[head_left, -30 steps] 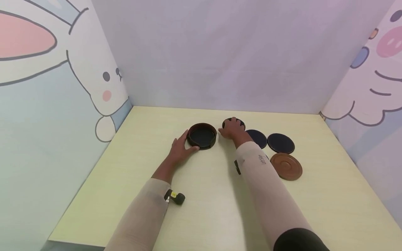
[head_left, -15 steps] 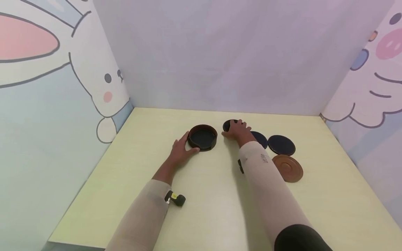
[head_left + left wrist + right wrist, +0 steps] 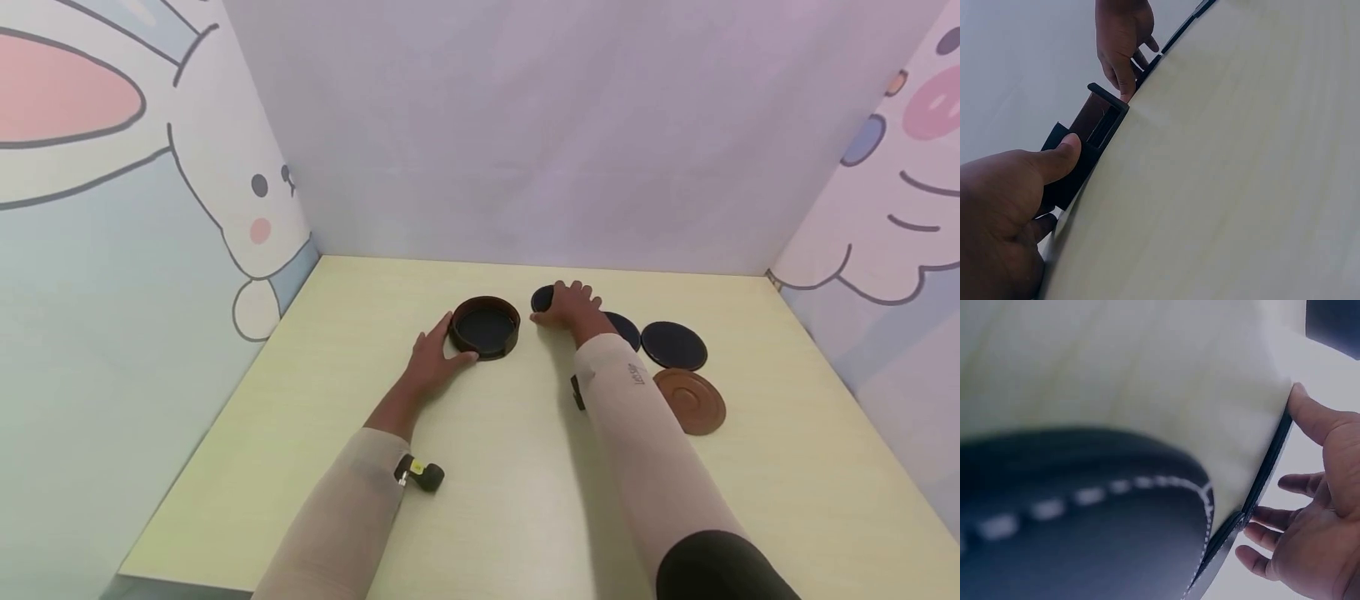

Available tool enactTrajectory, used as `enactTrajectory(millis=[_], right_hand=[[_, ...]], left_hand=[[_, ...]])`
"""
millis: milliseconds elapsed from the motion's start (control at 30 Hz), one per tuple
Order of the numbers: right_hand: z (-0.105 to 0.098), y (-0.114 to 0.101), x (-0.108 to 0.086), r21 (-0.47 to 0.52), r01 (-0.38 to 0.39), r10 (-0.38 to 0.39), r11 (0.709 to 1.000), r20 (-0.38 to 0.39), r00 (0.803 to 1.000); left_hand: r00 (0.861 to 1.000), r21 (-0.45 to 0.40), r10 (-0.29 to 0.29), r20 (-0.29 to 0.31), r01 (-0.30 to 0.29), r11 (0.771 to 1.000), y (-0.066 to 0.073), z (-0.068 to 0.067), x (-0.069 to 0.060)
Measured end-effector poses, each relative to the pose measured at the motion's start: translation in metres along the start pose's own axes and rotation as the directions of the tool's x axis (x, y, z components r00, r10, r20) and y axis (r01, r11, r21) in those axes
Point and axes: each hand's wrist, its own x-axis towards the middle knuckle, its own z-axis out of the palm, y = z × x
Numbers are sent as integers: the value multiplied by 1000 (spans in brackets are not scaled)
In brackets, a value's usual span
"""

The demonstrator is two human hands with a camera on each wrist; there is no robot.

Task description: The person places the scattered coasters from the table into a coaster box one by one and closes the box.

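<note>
My left hand (image 3: 431, 364) holds the round, dark coaster holder (image 3: 512, 340) from its left side. In the left wrist view the thumb lies against the holder's outer wall (image 3: 1075, 181), near a gap in it. To the right, my right hand (image 3: 572, 308) spans a round black coaster (image 3: 541, 299) lying on the table. The right wrist view has the thumb at one edge of this coaster (image 3: 1269, 462) and fingertips at the opposite edge. The hand covers much of the coaster in the head view.
Right of that hand lie a partly hidden black coaster (image 3: 624, 332) and another black coaster (image 3: 674, 345). A brown round disc with raised rings (image 3: 693, 402) lies nearer, partly behind the right sleeve. A pale back wall (image 3: 525, 150) bounds the light wooden table (image 3: 300, 400).
My right hand has shifted slightly rightward over the coaster, uncovering its left part. The left hand and the holder have stayed in place.
</note>
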Motion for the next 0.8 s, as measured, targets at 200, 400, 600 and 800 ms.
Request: enactTrajectory(millis=[200,400,600,800], right_hand=[[-3,1,-3,65,-6,9,998,-40,999],[-7,-1,-3,97,11,-4,995,-74,997],[-6,-2,-1,75,26,-19,997,-92,996],[-7,-2,0,19,42,-39,999,-121,992]], left_hand=[[1000,-1,7,5,-7,1000,-1,2,1],[1000,-10,4,3,-4,1000,1,1,1],[1000,-8,-4,-1,4,1000,-1,1,1],[1000,-18,-8,5,8,1000,-1,1,2]])
